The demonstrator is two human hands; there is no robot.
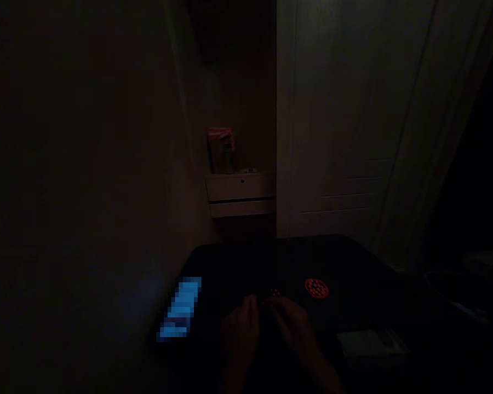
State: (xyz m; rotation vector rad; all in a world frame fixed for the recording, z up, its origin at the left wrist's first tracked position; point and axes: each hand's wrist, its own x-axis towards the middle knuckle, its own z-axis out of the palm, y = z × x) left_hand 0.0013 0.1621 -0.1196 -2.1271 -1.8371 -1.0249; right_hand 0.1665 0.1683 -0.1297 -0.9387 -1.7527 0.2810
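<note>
The room is very dark. My left hand (240, 320) and my right hand (290, 323) are close together over a black surface (345, 262), fingers curled towards each other. Between the fingertips are small red dots (274, 294) of something dark that I cannot make out. A round red patterned object (316, 288) lies just right of my right hand. A glowing blue screen (181, 308) lies to the left of my left hand.
A pale flat object (372, 342) lies at the lower right. A wall (86, 164) stands on the left, a light door (353, 120) on the right. Between them a small shelf (240, 194) carries a red-topped packet (221, 148).
</note>
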